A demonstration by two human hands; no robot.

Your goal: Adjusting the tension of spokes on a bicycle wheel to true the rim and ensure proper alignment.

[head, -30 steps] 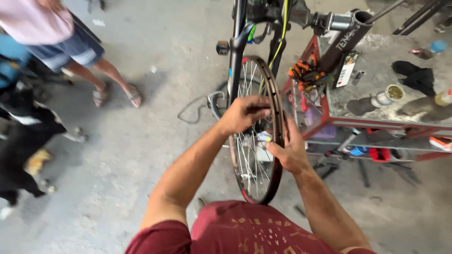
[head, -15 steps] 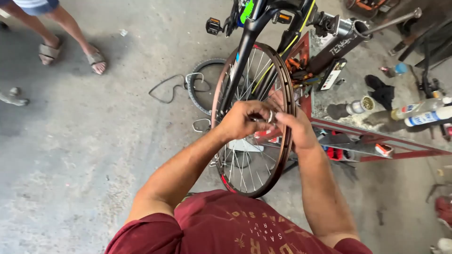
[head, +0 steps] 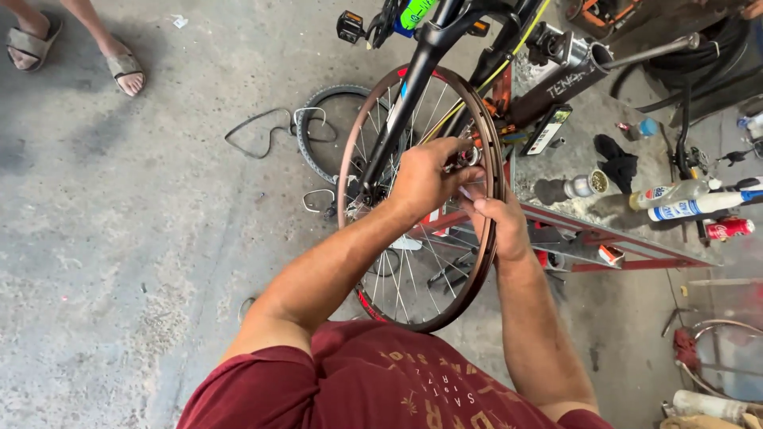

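Observation:
A bare bicycle wheel [head: 359, 147] with a brown rim and thin spokes stands upright in a black fork [head: 413, 87], with no tyre on it. My left hand [head: 425, 179] reaches through over the spokes and pinches a small metal tool at the rim's right side. My right hand [head: 494, 226] grips that same side of the rim just below, fingers wrapped round it. The two hands almost touch.
A red metal workbench [head: 604, 230] at the right carries bottles, a can, a dark rag and small tins. A loose tyre [head: 318, 131] and a wire loop lie on the concrete floor behind the wheel. Another person's sandalled feet [head: 123, 70] stand at the top left.
The view has shifted so the wheel sits more to the centre. My hands stay together at the rim's right side, moving slightly along it. The other person's feet have moved toward the top left.

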